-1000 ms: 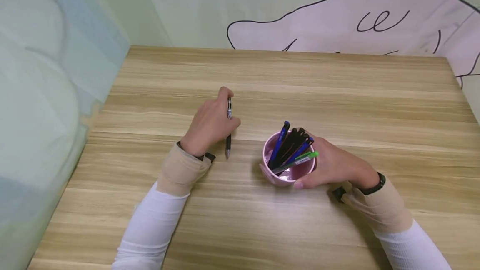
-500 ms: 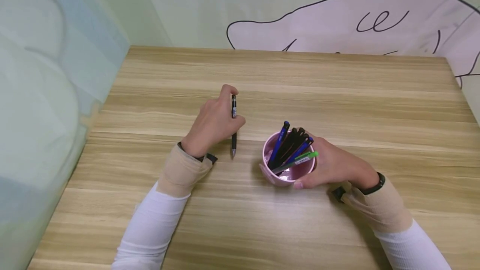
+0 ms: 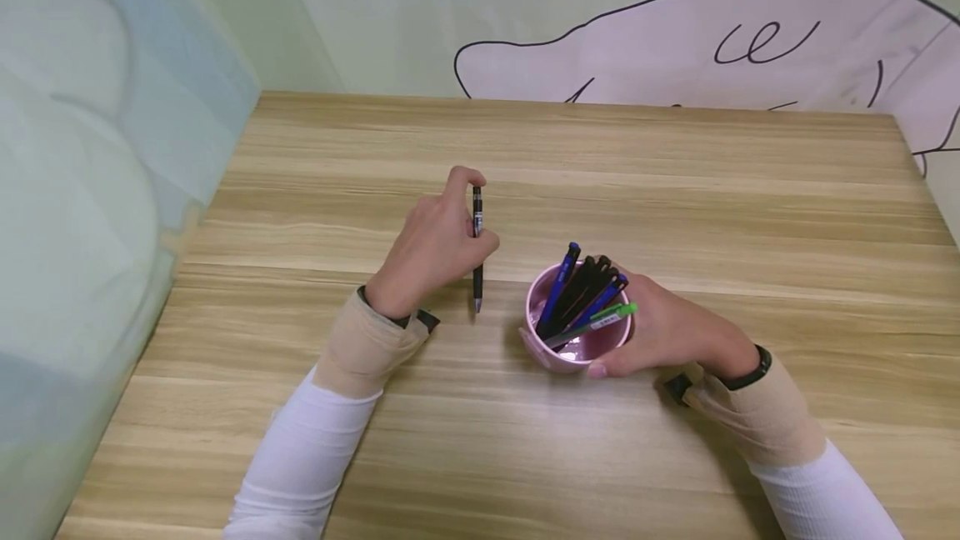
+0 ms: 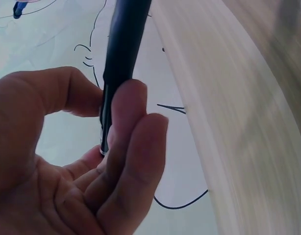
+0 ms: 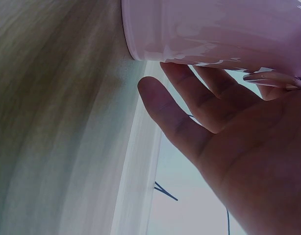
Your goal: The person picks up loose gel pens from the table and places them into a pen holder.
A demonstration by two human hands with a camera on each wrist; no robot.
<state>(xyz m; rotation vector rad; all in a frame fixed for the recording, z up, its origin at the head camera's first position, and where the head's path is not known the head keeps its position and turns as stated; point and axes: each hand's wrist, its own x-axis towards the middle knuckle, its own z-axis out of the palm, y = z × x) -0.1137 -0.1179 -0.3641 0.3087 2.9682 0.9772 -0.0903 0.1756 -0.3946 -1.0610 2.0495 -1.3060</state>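
In the head view, my left hand (image 3: 438,244) pinches a black pen (image 3: 477,282) between thumb and fingers. Its metal tip points toward me, and my bent index finger reaches over its far end. The left wrist view shows the dark barrel of this pen (image 4: 127,39) rising out of my fingers. To the right of it stands a pink cup (image 3: 543,357). My right hand (image 3: 663,327) grips the cup's right side, thumb at the near rim and fingers behind the wall. Several black pens (image 3: 585,294), blue pens (image 3: 557,294) and a green-topped pen (image 3: 611,317) lean inside the cup.
The wooden table (image 3: 480,457) runs back to a wall (image 3: 360,32) printed with pale cartoon shapes. Another printed panel (image 3: 82,273) borders the table on the left. Bands with black straps circle both wrists.
My left hand has slid a little to the right with the black pen, bringing it closer to the cup. The right hand and the cup have kept their place.
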